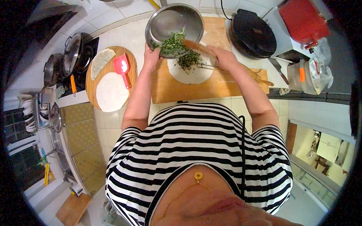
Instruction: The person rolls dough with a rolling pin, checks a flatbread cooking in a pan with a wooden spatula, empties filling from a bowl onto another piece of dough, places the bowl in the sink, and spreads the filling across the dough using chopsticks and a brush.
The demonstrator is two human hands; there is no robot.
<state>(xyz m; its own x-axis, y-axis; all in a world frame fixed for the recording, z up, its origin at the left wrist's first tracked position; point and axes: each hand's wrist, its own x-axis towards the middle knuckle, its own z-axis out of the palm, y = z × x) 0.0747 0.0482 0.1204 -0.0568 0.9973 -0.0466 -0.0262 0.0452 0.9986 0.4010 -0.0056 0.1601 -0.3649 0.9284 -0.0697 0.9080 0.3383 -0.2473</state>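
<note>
Greens (188, 61) on dough sheet (192, 77), wooden board (166, 93) | left grip (152, 57) clasping bowl (171, 19) | right grip (225, 58) wrapping wooden utensil (198, 47) | tiled wall (103, 17) beyond

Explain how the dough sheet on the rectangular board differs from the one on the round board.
The dough sheet on the rectangular board carries chopped green filling, while the plain sheet on the round board shows none. The first lies by the steel bowl held in the left hand; the second lies by a red scoop and a folded dough piece. Both are pale, flat and roughly round.
</note>
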